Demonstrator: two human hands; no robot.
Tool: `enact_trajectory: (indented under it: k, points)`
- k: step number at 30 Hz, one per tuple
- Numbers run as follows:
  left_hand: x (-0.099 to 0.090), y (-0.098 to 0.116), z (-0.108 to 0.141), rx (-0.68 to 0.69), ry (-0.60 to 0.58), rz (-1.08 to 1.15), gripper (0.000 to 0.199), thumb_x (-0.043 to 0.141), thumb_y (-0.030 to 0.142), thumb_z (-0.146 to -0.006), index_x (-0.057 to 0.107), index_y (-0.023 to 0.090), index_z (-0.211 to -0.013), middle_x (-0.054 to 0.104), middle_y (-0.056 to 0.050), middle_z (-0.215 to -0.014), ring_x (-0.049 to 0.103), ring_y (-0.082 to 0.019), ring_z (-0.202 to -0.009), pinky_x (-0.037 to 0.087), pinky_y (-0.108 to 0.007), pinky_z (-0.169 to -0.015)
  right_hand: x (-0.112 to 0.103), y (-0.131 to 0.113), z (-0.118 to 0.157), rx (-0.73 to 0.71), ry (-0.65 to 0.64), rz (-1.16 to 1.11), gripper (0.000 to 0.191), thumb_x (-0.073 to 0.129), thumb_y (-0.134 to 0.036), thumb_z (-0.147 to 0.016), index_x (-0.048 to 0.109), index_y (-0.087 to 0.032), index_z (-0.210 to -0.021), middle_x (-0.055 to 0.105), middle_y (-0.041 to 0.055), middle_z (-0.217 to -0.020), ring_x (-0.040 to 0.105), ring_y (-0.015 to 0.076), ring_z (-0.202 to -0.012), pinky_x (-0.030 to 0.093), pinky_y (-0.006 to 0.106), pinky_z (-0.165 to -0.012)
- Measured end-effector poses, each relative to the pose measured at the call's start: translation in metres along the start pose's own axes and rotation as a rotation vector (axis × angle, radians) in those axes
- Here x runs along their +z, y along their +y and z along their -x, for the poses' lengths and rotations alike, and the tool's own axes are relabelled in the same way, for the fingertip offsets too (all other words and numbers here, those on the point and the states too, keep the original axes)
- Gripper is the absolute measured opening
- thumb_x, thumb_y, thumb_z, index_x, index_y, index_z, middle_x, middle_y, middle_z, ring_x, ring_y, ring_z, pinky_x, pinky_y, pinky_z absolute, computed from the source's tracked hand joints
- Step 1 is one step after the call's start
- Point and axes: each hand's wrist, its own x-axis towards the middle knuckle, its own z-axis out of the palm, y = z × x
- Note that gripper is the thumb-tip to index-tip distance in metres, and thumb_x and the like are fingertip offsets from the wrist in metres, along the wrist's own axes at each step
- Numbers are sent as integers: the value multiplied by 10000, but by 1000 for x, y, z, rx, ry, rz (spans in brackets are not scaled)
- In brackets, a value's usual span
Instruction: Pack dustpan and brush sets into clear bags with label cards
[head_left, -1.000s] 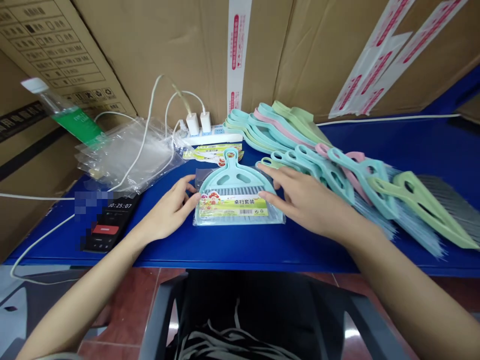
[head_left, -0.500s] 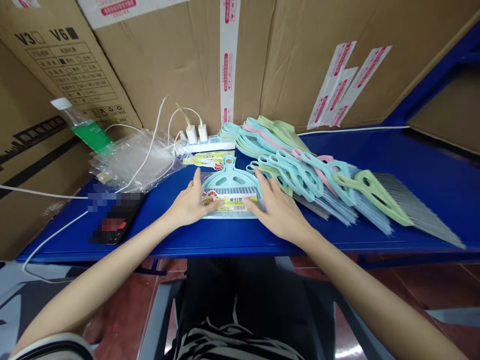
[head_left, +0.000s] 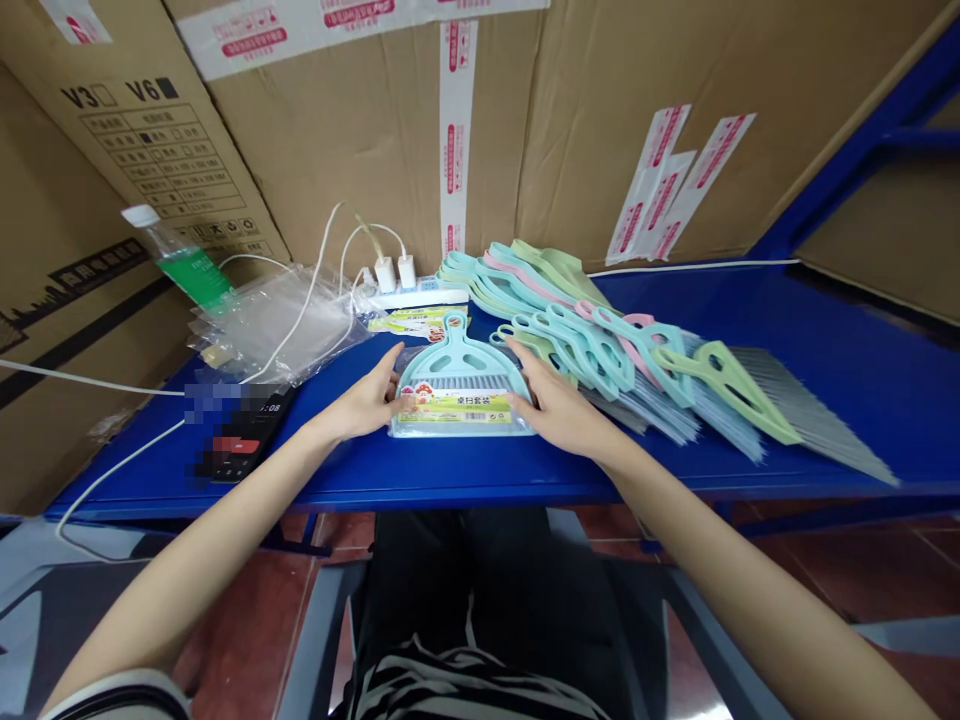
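A light-blue dustpan and brush set [head_left: 459, 365] in a clear plastic bag lies on the blue table in front of me, handle pointing away. A yellow-green printed label card [head_left: 454, 404] lies across its grey bristles. My left hand [head_left: 367, 395] grips the set's left edge, thumb on top near the card's end. On the opposite edge, my right hand [head_left: 559, 405] holds it with the thumb near the card's right end. The fingertips under the edges are partly hidden.
To the right lie loose hand brushes [head_left: 622, 350], with stacked dustpans [head_left: 495, 285] behind. More label cards [head_left: 416, 322] lie by a power strip [head_left: 427, 293] with chargers. Clear bags [head_left: 277, 320], a bottle [head_left: 187, 270], a phone [head_left: 244, 435] and white cables are on the left.
My thumbs have moved outward off the middle of the label card to its ends, so more of its print shows. The view has shifted slightly; the set stays on the table.
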Motion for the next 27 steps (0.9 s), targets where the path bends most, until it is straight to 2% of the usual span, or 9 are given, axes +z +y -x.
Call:
enact_trajectory:
  k: [3,6,8,11,14,17,21,24,27]
  points:
    - [1,2,5,-54,-34,170,960,711,276,-738,200,183,-1545,575,-22,-921,554,-124,-675,470,-239,-554,0,3,2,-15,23,-48,713,422,-323,-885,231,-241,-1568,593,85,-960,602,243,-757,536,468,-776]
    - [5,5,16,-137,-21,323,998,745,250,-712,201,216,-1548,566,-11,-917,527,-95,-611,472,-226,-514,0,3,4,19,57,-196,694,420,-387,-916,230,-257,-1570,576,55,-920,585,211,-701,551,423,-721]
    - [9,7,25,-152,35,422,994,760,225,-696,234,242,-1539,560,1,-904,529,-94,-621,470,-211,-506,1,0,8,93,113,-462,724,516,-469,-889,282,-301,-1554,596,44,-964,622,218,-791,560,405,-743]
    - [19,11,40,-130,160,522,976,772,250,-702,256,267,-1530,541,14,-878,536,-104,-630,462,-196,-478,8,-13,21,210,195,-932,833,689,-519,-790,331,-366,-1526,650,40,-1148,636,257,-1040,567,413,-833]
    - [37,16,52,-47,257,600,937,784,305,-723,283,310,-1515,548,15,-889,564,-117,-678,495,-193,-516,23,-33,36,225,221,-1194,767,748,-506,-762,438,-394,-1454,641,34,-1302,611,265,-1158,548,462,-927]
    - [59,23,57,43,290,626,844,782,379,-751,347,344,-1474,536,19,-884,577,-123,-702,533,-203,-558,40,-50,46,215,187,-1273,665,791,-491,-728,564,-368,-1341,650,45,-1320,608,278,-1189,525,487,-973]
    - [75,27,62,72,192,584,747,698,459,-830,323,376,-1471,507,-8,-1009,594,-134,-774,580,-238,-606,45,-54,50,215,219,-1267,605,764,-495,-745,588,-342,-1303,687,64,-1266,631,297,-1162,534,514,-952]
    - [69,26,68,140,70,452,706,610,478,-890,256,394,-1495,479,-30,-1085,549,-93,-704,574,-230,-572,30,-46,50,252,277,-1194,587,735,-483,-749,584,-347,-1300,688,67,-1266,647,318,-1139,567,522,-892]
    - [53,23,74,208,67,255,584,530,436,-946,297,387,-1479,477,-51,-1126,523,-86,-707,546,-209,-563,0,-32,52,296,349,-1082,562,701,-462,-741,599,-340,-1280,714,66,-1215,676,338,-1085,594,521,-833]
